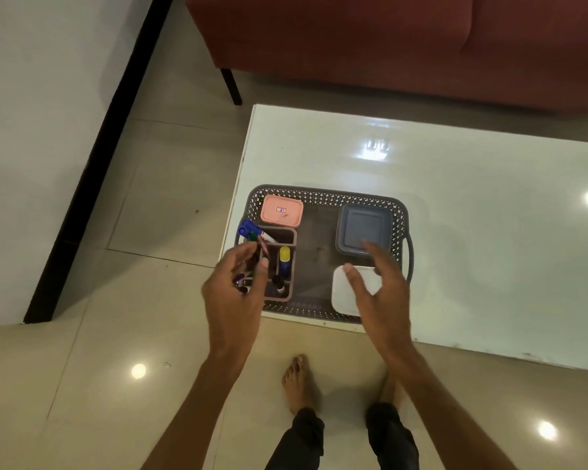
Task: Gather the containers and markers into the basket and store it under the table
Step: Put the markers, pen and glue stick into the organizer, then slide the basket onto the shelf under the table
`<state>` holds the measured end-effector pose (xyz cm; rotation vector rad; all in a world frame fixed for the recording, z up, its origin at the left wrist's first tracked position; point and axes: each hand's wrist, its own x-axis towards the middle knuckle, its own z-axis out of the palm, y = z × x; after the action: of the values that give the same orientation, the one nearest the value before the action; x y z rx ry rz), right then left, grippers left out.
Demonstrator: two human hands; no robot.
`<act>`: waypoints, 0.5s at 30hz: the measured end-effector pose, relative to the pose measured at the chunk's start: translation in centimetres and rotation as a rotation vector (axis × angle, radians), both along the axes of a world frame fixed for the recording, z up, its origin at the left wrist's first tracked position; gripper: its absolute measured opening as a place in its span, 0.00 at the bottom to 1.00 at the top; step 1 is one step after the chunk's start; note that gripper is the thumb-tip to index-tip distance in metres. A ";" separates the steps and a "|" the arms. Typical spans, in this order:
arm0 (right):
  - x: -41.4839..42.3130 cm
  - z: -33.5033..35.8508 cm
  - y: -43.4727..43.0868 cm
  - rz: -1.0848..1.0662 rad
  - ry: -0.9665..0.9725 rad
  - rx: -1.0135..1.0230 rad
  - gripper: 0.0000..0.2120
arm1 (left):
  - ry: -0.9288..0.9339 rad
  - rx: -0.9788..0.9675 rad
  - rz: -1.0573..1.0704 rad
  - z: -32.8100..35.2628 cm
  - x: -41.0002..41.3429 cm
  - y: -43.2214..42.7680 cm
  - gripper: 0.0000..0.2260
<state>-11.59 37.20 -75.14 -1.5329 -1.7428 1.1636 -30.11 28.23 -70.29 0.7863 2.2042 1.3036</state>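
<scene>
A dark grey perforated basket [323,195] sits at the near left corner of the white table [455,205]. Inside lie a pink lidded container [281,210], a blue-grey container [364,228], a white container [345,296] and a brown divided organizer [287,239] with markers, among them a blue-capped marker [248,228] and a yellow-capped one [285,257]. My left hand [235,293] hovers over the organizer's left side, fingers pinched on a dark thin marker [263,247]. Over the white container my right hand [377,293] is spread, holding nothing.
A red sofa [387,45] with a black leg [231,86] stands beyond the table. A white wall with a black skirting strip [95,164] runs at the left. My bare feet [297,381] stand on the beige tiled floor at the table's near edge.
</scene>
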 end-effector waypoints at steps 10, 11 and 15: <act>6.8 -5.4 3.0 -0.407 0.102 -0.143 0.20 | -0.378 -0.026 0.003 -7.2 -7.9 0.8 0.20; 6.9 -5.9 3.2 -0.400 0.138 -0.202 0.20 | -0.471 -0.058 -0.010 -8.0 -8.3 1.1 0.23; 6.2 -7.1 4.1 -0.393 0.248 -0.402 0.23 | -0.819 -0.094 -0.010 -10.1 -8.8 2.3 0.27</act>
<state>-5.38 41.30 -82.21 -1.7664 -1.0262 1.4728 -38.95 30.49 -80.42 0.1581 1.5722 1.2107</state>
